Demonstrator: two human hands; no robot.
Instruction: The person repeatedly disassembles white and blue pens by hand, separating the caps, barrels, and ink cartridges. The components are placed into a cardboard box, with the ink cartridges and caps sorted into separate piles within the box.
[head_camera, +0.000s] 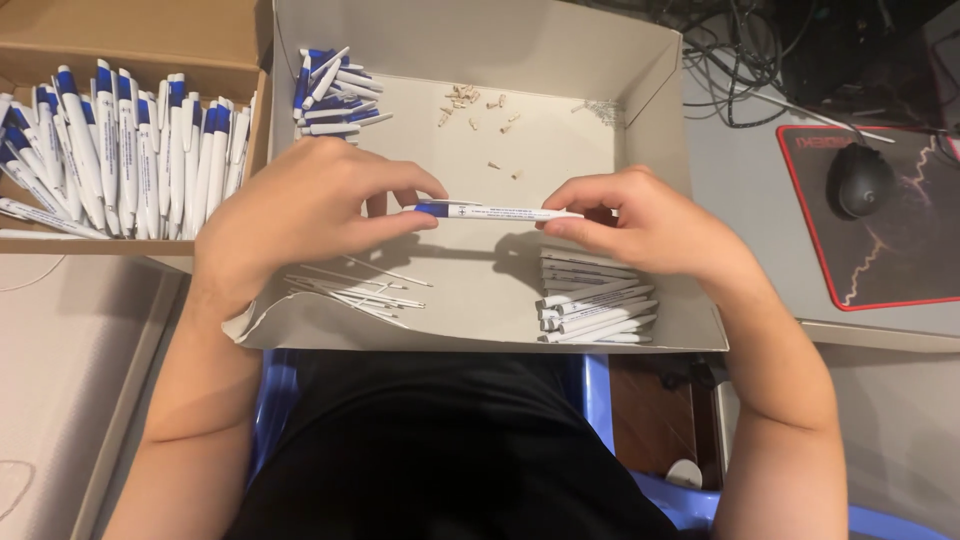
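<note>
Both hands held one white plastic pen with a blue end level above the middle of a shallow white cardboard box. The left hand pinched the blue end; the right hand pinched the white tip. Thin white refills lay near left, white barrels near right, and blue-and-white caps at the far left.

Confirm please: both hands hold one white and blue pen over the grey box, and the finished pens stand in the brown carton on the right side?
Not quite. The head view shows the left hand and right hand holding the pen over the grey box, but the brown carton of finished pens is on the left.
</note>
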